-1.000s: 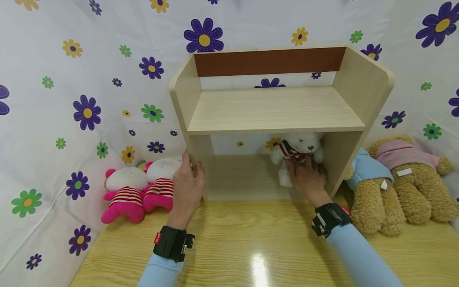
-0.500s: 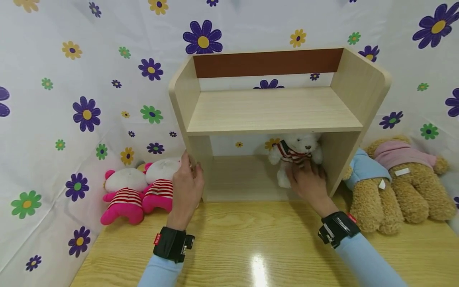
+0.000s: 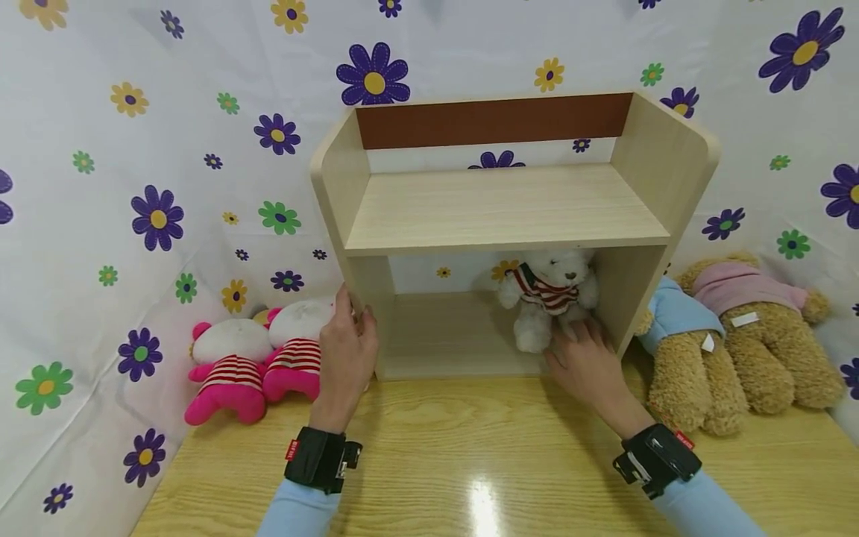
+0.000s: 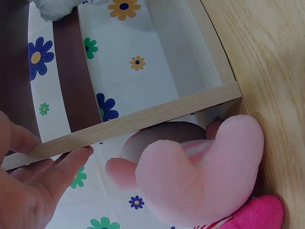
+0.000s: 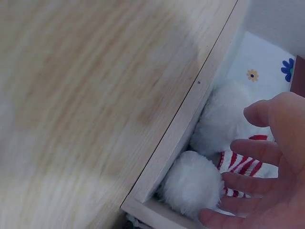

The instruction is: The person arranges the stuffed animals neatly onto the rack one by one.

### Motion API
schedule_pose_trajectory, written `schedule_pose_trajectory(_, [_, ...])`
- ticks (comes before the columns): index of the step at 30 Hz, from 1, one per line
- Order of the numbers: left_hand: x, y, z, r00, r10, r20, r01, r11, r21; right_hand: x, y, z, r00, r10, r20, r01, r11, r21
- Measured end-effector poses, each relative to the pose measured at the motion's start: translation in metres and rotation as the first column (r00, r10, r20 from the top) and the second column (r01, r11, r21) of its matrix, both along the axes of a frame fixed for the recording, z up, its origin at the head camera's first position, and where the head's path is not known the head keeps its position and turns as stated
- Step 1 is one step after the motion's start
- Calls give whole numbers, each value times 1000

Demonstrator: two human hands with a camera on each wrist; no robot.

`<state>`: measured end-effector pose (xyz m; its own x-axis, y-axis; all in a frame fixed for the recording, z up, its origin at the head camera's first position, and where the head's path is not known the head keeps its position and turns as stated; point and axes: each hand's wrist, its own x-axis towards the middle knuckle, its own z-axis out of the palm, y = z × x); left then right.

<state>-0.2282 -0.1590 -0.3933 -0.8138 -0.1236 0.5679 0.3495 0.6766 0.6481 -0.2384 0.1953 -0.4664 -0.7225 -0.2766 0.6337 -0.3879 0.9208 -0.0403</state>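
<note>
A wooden shelf [image 3: 510, 216] stands on a table [image 3: 470, 462] against a white cloth [image 3: 134, 149] printed with purple, yellow and green flowers. In its lower bay, at the right end, a white bear [image 3: 546, 298] in a red, white and dark striped top sits upright, facing out. The right hand [image 3: 587, 362] lies at the bay's mouth just in front of the bear, fingers straight and spread; the head view shows the fingertips at the bear's lower body, and the right wrist view shows them [image 5: 248, 183] close against its fluffy paws, though real contact cannot be told. The left hand [image 3: 345, 350] holds the shelf's left side panel at its front edge: in the left wrist view the thumb lies on one face and the fingers [image 4: 66, 164] on the other, lightly curled round the board. Left of the shelf lie two pink dolls [image 3: 258, 358] in red-and-white stripes, touching each other. Right of it two brown bears [image 3: 731, 350] lie side by side, one in blue, one in pink, each with a small white tag too small to read. Both wrists carry black straps; the left strap [image 3: 321, 459] bears a red label with unreadable writing.
</note>
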Motion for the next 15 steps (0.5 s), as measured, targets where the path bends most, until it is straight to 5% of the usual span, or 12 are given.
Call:
schedule_pose_trajectory(8, [1, -2, 2, 1000, 1, 2, -1, 1000, -1, 24, 5, 17, 953, -9, 302, 40, 994, -97])
schedule_pose_trajectory(15, [0, -1, -2, 1000, 7, 0, -7, 1000, -18, 48, 26, 34, 898, 44, 437, 35, 984, -172])
